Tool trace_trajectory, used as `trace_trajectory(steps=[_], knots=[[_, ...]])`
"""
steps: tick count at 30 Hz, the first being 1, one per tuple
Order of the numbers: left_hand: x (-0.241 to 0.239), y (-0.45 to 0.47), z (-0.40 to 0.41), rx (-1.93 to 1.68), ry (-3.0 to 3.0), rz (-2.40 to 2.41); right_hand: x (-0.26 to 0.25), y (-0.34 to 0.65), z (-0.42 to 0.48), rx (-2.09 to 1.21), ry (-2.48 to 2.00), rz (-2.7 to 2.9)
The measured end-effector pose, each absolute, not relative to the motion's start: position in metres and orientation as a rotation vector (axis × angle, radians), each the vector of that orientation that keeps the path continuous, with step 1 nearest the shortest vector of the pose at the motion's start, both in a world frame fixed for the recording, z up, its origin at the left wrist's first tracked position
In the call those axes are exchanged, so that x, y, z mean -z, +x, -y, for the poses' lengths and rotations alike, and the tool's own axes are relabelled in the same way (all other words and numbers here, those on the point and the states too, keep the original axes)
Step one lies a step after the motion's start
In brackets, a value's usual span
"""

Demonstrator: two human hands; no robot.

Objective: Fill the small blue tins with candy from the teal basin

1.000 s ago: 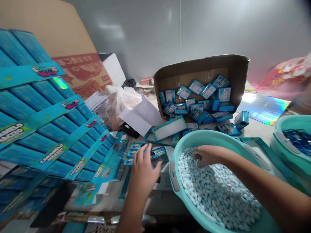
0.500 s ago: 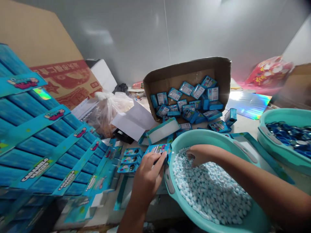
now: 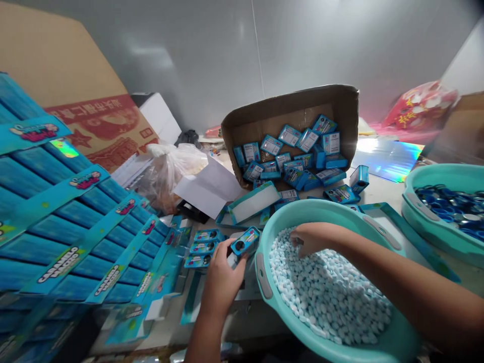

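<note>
So, the left hand (image 3: pixel 227 269) has its thumb and fingers curled partway around a small blue box (image 3: pixel 245 241), holding it tilted just beside the near tub. Meanwhile the right hand (image 3: pixel 308 239) is dug fingertips-first into a heap of pale blue and white candies (image 3: pixel 333 297), fingers bent inward, and honestly I can't tell whether it has any in its grip. Those candies sit in a big teal tub (image 3: pixel 287 315) with grey handles. Just left of the held box, three matching boxes (image 3: pixel 204 248) are lined up on the table (image 3: pixel 251 320). Behind the tub, a brown carton (image 3: pixel 264 121) lies with its opening facing us, loose blue boxes (image 3: pixel 289 135) piled inside and spilling out front, and a shallow white-lined tray (image 3: pixel 255 202) rests just left of that spill. Over on the right there's a second teal tub (image 3: pixel 434 234) full of dark blue pieces (image 3: pixel 449 206). The far left is all stacked blue display packs (image 3: pixel 75 217), with a huge cardboard box (image 3: pixel 56 50) behind them.
</note>
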State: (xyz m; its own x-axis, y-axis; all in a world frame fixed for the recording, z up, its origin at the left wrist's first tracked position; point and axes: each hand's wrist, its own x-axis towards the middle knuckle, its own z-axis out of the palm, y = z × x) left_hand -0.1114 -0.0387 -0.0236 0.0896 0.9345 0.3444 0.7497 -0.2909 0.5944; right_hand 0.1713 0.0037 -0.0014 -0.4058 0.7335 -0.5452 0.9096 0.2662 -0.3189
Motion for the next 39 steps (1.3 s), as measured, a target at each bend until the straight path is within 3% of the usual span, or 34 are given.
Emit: trace_trajectory(steps=[3,14,16,18,21,23,39], knots=[[0.028,-0.12,0.036,-0.903,2.049,-1.75,0.005,0.172,-0.004,0.871,1.508,-2.25],[-0.005,-0.101,0.064,-1.411,2.387,-1.582,0.009,0.173,-0.005,0.88,1.499,-2.246],[-0.01,-0.074,0.083,-1.278,2.461,-1.26,0.007,0.173,-0.004,0.882,1.499,-2.247],[-0.012,-0.046,0.101,-0.876,2.513,-0.923,0.007,0.172,-0.004,0.882,1.488,-2.263],[-0.011,-0.015,0.11,-0.282,2.494,-0.825,0.008,0.173,-0.005,0.882,1.463,-2.294],[-0.01,-0.007,0.105,-0.069,2.445,-0.82,0.008,0.173,-0.005,0.884,1.451,-2.301],[-0.004,-0.008,0.086,-0.051,2.307,-0.864,0.006,0.174,-0.004,0.866,1.44,-2.3]])
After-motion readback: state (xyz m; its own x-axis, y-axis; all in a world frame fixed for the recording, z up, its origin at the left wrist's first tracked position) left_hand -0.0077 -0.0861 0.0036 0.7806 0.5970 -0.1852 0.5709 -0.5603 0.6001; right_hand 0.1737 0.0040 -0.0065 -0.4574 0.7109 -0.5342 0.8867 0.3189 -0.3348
